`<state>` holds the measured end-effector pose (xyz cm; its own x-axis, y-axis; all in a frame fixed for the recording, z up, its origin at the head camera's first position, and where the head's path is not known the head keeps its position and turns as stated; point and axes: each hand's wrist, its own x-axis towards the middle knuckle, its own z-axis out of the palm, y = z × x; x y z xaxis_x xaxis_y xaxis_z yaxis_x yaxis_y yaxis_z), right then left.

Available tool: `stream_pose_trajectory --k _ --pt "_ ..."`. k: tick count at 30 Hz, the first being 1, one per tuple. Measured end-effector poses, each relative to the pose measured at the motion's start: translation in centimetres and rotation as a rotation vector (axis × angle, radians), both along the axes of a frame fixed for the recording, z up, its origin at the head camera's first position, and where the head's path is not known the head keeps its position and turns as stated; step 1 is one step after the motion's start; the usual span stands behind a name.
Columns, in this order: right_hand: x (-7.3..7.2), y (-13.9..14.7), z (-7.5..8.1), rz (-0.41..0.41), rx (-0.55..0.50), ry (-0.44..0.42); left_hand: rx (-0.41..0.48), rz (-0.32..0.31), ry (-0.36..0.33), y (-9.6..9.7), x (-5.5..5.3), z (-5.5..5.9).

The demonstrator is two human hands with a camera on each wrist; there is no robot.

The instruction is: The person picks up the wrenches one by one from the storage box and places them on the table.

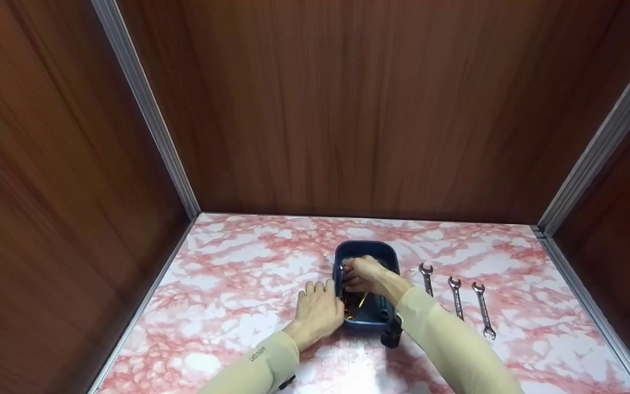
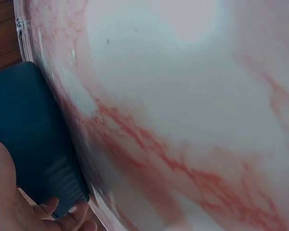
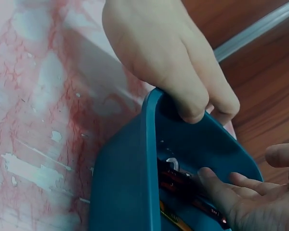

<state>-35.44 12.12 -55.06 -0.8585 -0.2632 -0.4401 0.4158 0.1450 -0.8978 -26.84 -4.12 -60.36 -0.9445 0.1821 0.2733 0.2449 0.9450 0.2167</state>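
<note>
A blue plastic bin (image 1: 367,244) stands on the table with tools inside. My left hand (image 1: 318,312) grips its near left rim; in the right wrist view that thumb hooks over the rim and the fingers lie outside. My right hand (image 1: 367,273) reaches into the bin, fingertips down among the tools. Beside those fingertips shows a silver open wrench end (image 3: 172,163). Under them lies a dark red-and-black tool (image 3: 168,185), with a yellow tool (image 3: 173,216) below it. Whether the right fingers pinch the wrench I cannot tell.
Three silver open-end wrenches lie in a row right of the bin: one (image 1: 427,276) partly behind the right sleeve, a middle wrench (image 1: 456,295) and an outer wrench (image 1: 483,309). Brown wood-grain panels (image 1: 348,109) enclose the red-and-white marbled table (image 1: 238,273) on the back and sides.
</note>
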Motion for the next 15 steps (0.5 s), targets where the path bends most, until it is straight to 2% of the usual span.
stream_pose_trajectory --k 6,11,15 --pt "0.23 -0.33 0.32 0.024 0.011 -0.002 0.005 -0.009 -0.014 0.07 0.02 0.05" --pt "0.27 -0.14 0.31 0.01 0.01 -0.029 0.011 -0.009 -0.039 0.06 0.04 0.05" --pt "0.14 -0.03 0.14 -0.004 0.025 -0.018 0.022 -0.006 -0.041 -0.01 -0.03 0.08"
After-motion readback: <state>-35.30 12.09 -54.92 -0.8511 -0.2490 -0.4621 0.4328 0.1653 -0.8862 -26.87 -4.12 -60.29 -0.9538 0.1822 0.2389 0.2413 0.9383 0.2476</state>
